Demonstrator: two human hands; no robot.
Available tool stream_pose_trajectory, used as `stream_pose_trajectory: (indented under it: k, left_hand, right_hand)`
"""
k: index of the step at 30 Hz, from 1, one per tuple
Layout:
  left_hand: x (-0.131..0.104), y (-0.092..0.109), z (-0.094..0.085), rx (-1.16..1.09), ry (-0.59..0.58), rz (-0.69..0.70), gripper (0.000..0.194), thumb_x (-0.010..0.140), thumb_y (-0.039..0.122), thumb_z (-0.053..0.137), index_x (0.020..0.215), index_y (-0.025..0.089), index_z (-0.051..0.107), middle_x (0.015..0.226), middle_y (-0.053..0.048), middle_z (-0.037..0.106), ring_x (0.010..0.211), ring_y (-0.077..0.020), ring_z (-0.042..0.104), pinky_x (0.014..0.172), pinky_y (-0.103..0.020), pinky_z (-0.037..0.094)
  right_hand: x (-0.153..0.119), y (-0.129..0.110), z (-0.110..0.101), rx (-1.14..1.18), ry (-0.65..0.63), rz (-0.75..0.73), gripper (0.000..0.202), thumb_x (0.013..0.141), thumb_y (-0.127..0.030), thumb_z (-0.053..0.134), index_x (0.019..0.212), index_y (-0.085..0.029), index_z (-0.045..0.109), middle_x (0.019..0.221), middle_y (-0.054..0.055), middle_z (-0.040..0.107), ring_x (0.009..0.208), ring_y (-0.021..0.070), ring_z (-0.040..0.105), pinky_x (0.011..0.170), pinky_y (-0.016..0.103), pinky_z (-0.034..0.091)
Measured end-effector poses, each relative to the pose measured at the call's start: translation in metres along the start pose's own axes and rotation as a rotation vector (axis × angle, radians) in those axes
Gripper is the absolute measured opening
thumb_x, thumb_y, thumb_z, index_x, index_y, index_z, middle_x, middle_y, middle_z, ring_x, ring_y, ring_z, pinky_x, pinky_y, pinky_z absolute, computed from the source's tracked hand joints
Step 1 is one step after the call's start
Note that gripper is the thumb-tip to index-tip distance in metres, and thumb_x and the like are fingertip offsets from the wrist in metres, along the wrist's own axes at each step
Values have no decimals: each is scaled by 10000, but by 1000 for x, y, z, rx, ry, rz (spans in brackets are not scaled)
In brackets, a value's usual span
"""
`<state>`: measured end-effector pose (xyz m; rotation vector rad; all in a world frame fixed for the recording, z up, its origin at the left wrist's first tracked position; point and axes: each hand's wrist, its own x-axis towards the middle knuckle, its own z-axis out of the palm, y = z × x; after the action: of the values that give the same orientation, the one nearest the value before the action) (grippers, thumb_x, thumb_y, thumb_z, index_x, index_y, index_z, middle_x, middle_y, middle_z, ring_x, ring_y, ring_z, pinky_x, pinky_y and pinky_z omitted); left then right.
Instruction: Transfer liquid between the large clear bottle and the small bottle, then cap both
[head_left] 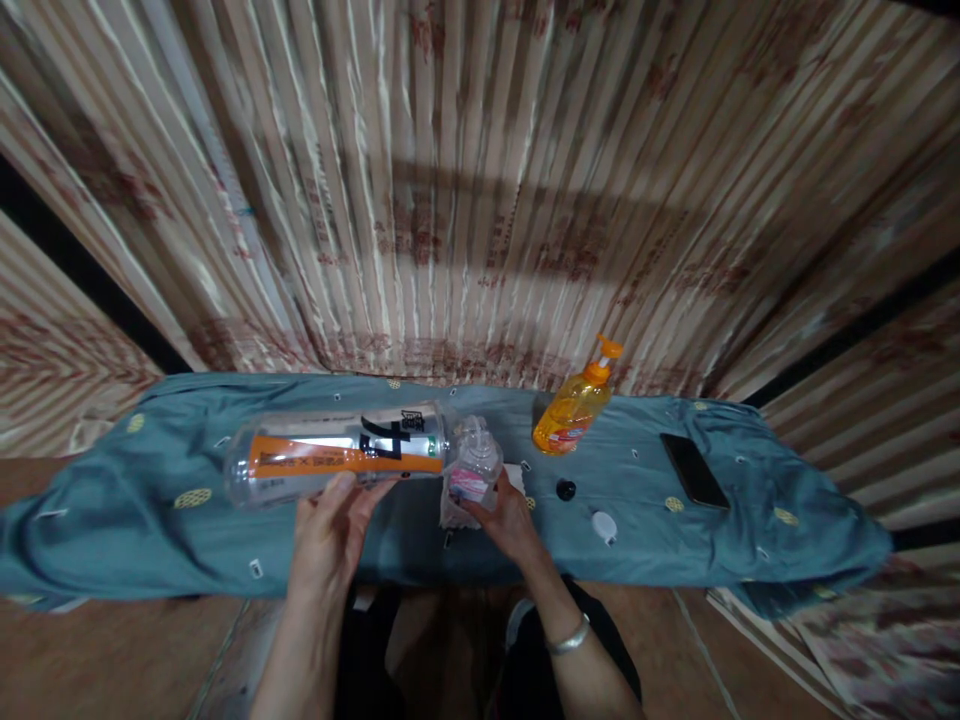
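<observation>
My left hand is closed around the underside of a large clear plastic bottle with an orange band and black lettering. The bottle lies nearly level, its narrower end pointing right. In my right hand is a small clear plastic bottle with a pink label, gripped low on its side. The two bottles meet or overlap where the large one ends; whether they touch I cannot tell. Beneath the small bottle a pale folded cloth rests on the table, partly hidden by it and my fingers.
A pump bottle of orange liquid stands right of my hands. Nearer me are a black cap and a round white lid. A dark phone lies farther right. Teal cloth covers the table, with a striped curtain behind.
</observation>
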<state>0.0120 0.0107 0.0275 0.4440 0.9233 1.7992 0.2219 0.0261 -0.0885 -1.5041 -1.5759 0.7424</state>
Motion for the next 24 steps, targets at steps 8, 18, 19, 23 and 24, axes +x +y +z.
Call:
stream_pose_trajectory:
  k: [8,18,19,23,24]
  left_hand:
    - [-1,8,10,21,-45,13,452,393,218,945,744,191,661,641,32,696,657,-188,695,691,-413,646]
    - [10,9,24,41,-97,14,443,395,209,946,729,192,654,656,31,691,711,-209,709,712,-430,650]
    - [11,9,26,37,-106,10,442,398,217,948,727,191,654,664,27,695,710,-209,710,702,-423,651]
    - [15,8,29,7,-132,3,445,399,240,961,711,189,649,666,27,694,713,-200,707,661,-392,653]
    - [16,8,29,1,-132,1,447,395,238,964,704,188,646,657,31,688,712,-199,706,659,-389,653]
  right_hand:
    - [2,-2,1,-44,45,31,544,765,-321,761,1262,-207,572,1072,70,767,979,291,742,859,408,588]
    - [5,-2,-5,-76,92,48,494,754,-312,763,1204,-191,599,1013,66,767,928,292,744,795,381,586]
    - [5,-2,-4,-78,96,50,484,751,-315,763,1192,-199,604,996,56,767,911,286,745,780,373,585]
    - [6,-2,-3,-86,98,70,470,753,-327,758,1181,-209,604,973,41,767,891,279,744,776,369,579]
    - [6,-3,-3,-87,97,77,483,752,-328,759,1191,-204,599,976,46,767,890,283,744,778,374,579]
